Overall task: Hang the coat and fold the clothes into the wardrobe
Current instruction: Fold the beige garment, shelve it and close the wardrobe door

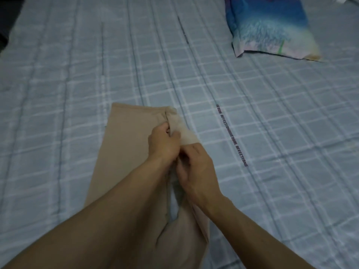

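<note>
Beige trousers (126, 144) lie flat on the bed in front of me, stretching from the bottom of the view up to the middle. My left hand (164, 141) grips a bunched fold of the beige cloth along the garment's right edge. My right hand (196, 167) pinches the same fold just below, fingers curled into the fabric. Both forearms cross over the lower part of the trousers and hide it.
A light blue checked bedsheet (252, 117) covers the whole bed, with a line of dark printed lettering to the right of the trousers. A blue patterned pillow (270, 26) lies at the far right. A dark gap shows past the bed's far left corner.
</note>
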